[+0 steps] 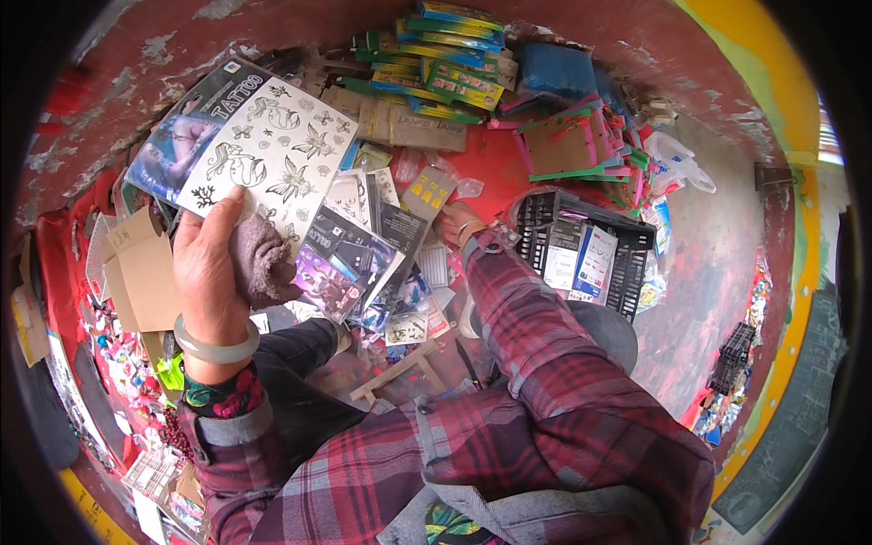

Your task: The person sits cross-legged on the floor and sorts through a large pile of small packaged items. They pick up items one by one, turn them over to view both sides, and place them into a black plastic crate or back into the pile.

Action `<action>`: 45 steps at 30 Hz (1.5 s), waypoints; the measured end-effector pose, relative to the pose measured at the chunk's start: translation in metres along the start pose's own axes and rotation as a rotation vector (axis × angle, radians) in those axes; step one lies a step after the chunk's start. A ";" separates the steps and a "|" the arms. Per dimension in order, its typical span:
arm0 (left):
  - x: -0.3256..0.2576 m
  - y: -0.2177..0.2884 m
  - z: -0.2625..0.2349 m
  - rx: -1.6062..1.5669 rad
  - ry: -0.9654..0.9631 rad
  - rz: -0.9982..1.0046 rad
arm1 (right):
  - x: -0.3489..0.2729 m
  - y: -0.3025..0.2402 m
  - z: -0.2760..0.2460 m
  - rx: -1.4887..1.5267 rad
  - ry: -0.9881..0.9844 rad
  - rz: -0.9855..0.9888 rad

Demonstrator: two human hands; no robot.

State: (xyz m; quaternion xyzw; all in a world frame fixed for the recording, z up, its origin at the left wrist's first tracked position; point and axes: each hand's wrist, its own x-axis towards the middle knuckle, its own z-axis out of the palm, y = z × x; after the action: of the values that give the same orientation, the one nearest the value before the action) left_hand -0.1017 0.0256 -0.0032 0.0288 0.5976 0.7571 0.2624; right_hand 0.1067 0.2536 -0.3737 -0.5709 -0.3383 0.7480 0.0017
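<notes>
Up at the left, my left hand (216,259) is closed on a packaged temporary tattoo sheet (295,150), white with black fairy and mermaid drawings, its thumb on the front. A wadded mauve-brown cloth (262,262) lies against the same hand below the sheet. Further right and lower, my right hand (460,224) reaches into the pile with its fingers bent, beside a grey card with yellow figures (430,193); what its fingertips grip is hidden. Between the hands lie several overlapping dark tattoo packets (341,272).
Right of my right hand stands a black plastic basket (627,282) with flat packets inside. Behind are stacked yellow-green boxes (454,68), pink and green framed boards (572,145) and a blue package (557,71). An opened cardboard box (136,263) sits at the left. A small wooden frame (400,371) lies near my feet.
</notes>
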 end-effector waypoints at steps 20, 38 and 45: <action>0.008 -0.003 -0.003 0.032 -0.007 -0.003 | 0.018 -0.022 -0.026 0.267 0.088 -0.303; 0.010 -0.001 -0.011 -0.020 -0.061 -0.049 | -0.033 -0.090 -0.002 0.717 0.009 -0.156; 0.011 -0.002 -0.012 -0.024 -0.086 -0.048 | -0.046 -0.085 0.005 0.603 -0.191 -0.122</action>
State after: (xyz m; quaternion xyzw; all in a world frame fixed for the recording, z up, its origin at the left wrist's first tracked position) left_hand -0.1148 0.0204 -0.0109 0.0436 0.5771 0.7558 0.3062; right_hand 0.0857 0.2988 -0.2908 -0.4507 -0.1339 0.8632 0.1839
